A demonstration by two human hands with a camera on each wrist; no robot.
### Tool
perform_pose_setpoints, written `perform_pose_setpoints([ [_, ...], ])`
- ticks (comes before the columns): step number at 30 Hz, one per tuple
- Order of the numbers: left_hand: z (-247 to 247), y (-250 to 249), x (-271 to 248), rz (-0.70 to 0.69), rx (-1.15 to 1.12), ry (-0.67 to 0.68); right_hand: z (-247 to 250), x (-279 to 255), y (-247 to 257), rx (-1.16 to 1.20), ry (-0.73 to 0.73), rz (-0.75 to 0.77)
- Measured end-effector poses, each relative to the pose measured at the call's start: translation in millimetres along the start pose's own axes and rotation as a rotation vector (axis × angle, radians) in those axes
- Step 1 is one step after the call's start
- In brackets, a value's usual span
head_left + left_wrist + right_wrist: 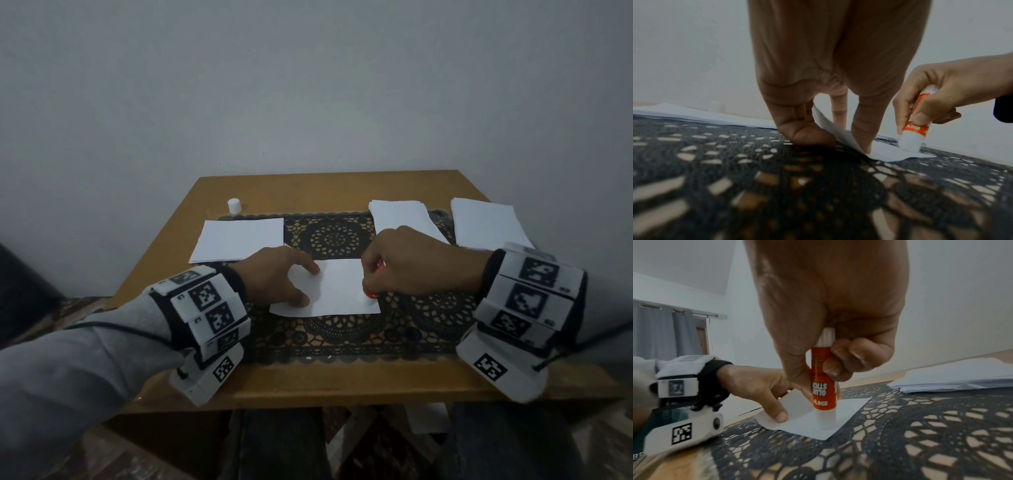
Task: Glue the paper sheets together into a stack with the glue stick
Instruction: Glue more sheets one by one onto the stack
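Observation:
A single white paper sheet [342, 291] lies on the black lace mat [335, 236] in the middle of the table. My left hand [308, 284] holds the sheet's left side. That edge curls up between thumb and fingers [863, 139], as the right wrist view also shows at the thumb [781, 415]. My right hand [368, 281] grips an orange and white glue stick [823, 395] upright. The stick's white tip presses on the sheet [807, 425] near its near right corner. The glue stick [914, 131] stands just right of my left fingers.
A flat paper stack [239, 240] sits at the mat's left. Two more paper piles lie at the back right [400, 216] and far right [486, 222]. A small white cap [234, 205] stands near the table's back left. The wall is close behind the table.

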State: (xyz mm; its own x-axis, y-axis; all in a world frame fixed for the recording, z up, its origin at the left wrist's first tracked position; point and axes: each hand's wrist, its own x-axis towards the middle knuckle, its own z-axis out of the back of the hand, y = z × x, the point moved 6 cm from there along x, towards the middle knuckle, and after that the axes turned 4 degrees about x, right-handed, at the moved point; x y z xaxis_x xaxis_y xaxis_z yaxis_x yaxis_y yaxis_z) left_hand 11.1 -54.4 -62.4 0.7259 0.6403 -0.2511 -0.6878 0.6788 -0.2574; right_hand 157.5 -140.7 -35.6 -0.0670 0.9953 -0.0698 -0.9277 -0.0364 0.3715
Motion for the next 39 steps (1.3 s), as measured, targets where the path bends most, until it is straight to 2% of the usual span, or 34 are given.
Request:
perform_pose_setpoints([
  [2, 1.2, -2.1, -1.9, -0.007, 0.026, -0.009, 0.0, -2.9, -0.9, 0.033, 0.052, 0.005],
  [4, 2.0, -4.5, -3.9, -0.003, 0.071, -0.020, 4.4, -8.9, -5.2, 0.050, 0.165, -0.005],
  [7, 5.6, -9.1, -5.7, 0.002, 0.208, -0.059, 24.0, -16.2, -12.5, -0.017, 0.267, -0.008],
  [10, 7.3, -16.5, -5.3, -0.011, 0.341, -0.084, 50.2, -15.1, -22.1, -0.059, 0.141, -0.042],
  [12, 7.4, -21.3, -4.4, -0.038, 0.381, -0.081, 60.9, -8.0, -29.1, 0.078, 0.026, -0.096],
  [14, 6.9, -23.5, -3.4, -0.063, 0.382, -0.061, 63.5, 3.5, -33.0, 0.188, -0.063, -0.128],
  [19, 4.3, -22.6, -1.3, -0.111, 0.346, -0.006, 60.6, 48.7, -39.8, 0.271, -0.232, -0.131],
  [22, 3.6, -23.3, 0.7, -0.152, 0.368, 0.006, 67.8, 79.5, -46.1, 0.251, -0.404, -0.117],
  [24, 4.6, -23.0, 2.6, -0.186, 0.373, 0.006, 69.5, 100.9, -52.6, 0.263, -0.468, -0.147],
  [27, 5.6, -19.2, 5.2, -0.212, 0.352, 0.011, 64.2, 133.4, -64.4, 0.287, -0.475, -0.222],
  [31, 6.4, -18.2, 7.5, -0.242, 0.353, 0.012, 57.0, 163.6, -72.7, 0.178, -0.431, -0.283],
  [39, 4.7, -18.1, 10.5, -0.265, 0.360, 0.020, 50.3, 176.3, -77.6, 0.165, -0.424, -0.325],
])
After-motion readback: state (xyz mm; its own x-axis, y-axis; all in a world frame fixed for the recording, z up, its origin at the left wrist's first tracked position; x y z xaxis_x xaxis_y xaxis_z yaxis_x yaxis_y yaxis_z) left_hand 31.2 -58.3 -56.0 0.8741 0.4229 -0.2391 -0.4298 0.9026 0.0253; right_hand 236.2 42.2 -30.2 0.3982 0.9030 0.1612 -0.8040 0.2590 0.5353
